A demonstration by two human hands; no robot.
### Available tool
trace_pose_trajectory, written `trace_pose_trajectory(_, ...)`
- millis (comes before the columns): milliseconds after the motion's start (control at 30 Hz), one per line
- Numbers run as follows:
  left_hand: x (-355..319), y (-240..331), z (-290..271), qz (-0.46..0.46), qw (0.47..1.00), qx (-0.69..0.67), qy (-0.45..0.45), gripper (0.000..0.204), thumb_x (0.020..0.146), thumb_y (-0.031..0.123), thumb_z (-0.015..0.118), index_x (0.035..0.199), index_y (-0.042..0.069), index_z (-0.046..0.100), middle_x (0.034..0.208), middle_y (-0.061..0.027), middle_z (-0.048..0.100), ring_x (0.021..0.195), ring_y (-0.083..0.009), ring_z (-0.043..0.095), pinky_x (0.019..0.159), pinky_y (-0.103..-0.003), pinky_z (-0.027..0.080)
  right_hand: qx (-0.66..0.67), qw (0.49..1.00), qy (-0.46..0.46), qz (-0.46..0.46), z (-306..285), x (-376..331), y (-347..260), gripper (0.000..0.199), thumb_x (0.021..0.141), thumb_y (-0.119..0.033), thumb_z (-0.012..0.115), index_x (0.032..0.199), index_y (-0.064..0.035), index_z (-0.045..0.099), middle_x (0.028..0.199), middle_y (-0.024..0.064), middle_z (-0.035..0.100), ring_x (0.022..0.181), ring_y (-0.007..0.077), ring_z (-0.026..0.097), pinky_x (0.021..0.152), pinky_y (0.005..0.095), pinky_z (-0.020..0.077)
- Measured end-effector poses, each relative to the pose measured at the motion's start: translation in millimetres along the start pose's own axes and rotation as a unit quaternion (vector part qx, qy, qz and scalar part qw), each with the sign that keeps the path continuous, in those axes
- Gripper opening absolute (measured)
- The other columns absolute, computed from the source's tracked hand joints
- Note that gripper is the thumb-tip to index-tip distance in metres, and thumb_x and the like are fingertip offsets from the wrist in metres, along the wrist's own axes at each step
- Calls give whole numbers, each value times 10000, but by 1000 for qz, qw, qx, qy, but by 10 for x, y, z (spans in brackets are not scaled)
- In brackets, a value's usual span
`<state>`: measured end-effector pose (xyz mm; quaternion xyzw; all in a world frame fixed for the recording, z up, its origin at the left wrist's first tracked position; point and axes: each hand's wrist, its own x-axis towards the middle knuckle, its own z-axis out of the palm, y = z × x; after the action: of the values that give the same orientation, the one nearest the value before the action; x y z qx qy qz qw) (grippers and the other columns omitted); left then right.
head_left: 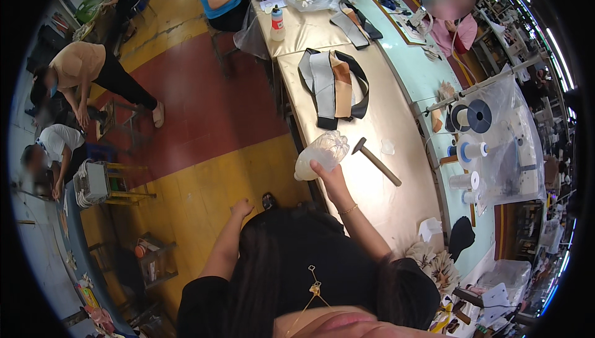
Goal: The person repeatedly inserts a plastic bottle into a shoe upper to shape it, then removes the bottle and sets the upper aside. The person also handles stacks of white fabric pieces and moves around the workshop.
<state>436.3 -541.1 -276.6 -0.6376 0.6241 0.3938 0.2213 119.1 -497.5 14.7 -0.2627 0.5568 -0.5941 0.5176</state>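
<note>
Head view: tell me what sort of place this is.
Probably a leather-goods or footwear workshop: cut grey, tan and black strips lie on the long glossy beige workbench, beside a wooden-handled hammer and white thread spools.

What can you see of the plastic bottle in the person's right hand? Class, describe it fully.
The plastic bottle is clear and ribbed, and looks crumpled. It is tilted, with its pale, whitish lower part toward the left. The right hand holds it from below, at the near edge of the tan worktable. A hammer lies on the table just right of it, not touching. Whether it has a cap cannot be made out.
</note>
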Motion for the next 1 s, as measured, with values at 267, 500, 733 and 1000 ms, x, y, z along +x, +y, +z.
trace_pose_trajectory(267,-120,35,-50,15,1000,-8,3,558,752,345,589,1240,88,501,1239,-205,492,1163,-316,463,968,-389,382,-1,1000,7,-12,17,-18,-21,491,808,-282,667,1160,14,496,1093,97,571,1024,183,531,877,314,419)
trace_pose_trajectory(500,-107,37,-71,15,1000,-13,5,559,755,351,584,1241,89,499,1235,-219,490,1161,-315,464,965,-390,385,13,1000,-14,1,12,-2,-16,535,796,-294,681,1181,17,476,1115,100,559,1047,188,516,908,322,398)
trace_pose_trajectory(733,-195,59,-106,9,1000,0,27,521,747,369,584,1187,93,546,1219,-175,523,1139,-313,488,942,-393,405,3,1000,19,-11,-23,13,63,499,801,-260,678,1161,31,492,1104,94,568,1029,178,527,888,313,414)
trace_pose_trajectory(1000,-399,198,-258,-24,999,-7,39,402,771,363,572,1071,98,619,1176,-124,563,1102,-293,522,894,-396,439,26,999,2,-27,-29,71,169,544,817,-240,658,1221,41,425,1176,129,515,1110,225,473,988,350,331)
